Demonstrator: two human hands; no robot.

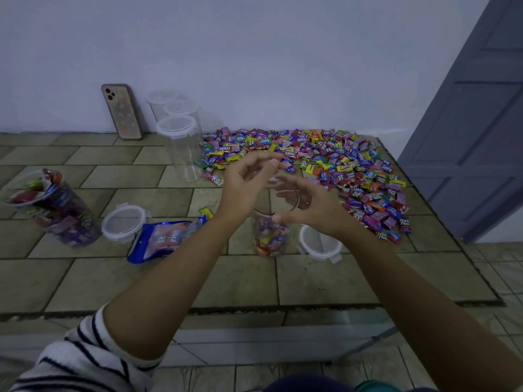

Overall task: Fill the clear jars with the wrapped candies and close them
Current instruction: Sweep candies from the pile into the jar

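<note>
hands over the open jar (270, 236) at the middle of the tiled bench (311, 281). jar stands upright, about half full of wrapped candies, no lid on it. left hand (247, 183) hovers above the jar mouth, fingers curled and spread, thumb and forefinger near each other; i see nothing clearly pinched in this grip, so i log it as loose and wide. right hand (307, 206) is just beside it on the right, fingers curved toward the left hand, thumb near the jar rim, grip also wide. motion blur at both sets of fingertips; i cannot tell if a candy sits between them.

loose candy pile (325, 162) covers the far right part of the bench, up to the wall. one lid (318, 243) lies flat just right of the jar. a second lid (123, 223) lies left, touching a blue candy bag (164, 237). filled jar (53, 207) sits at far left, tilted in the wide-angle view, no lid. three empty lidded jars (181, 140) stand near the wall, beside a phone (121, 111) leaning against it. striped sleeve (85, 360) at lower left.
</note>
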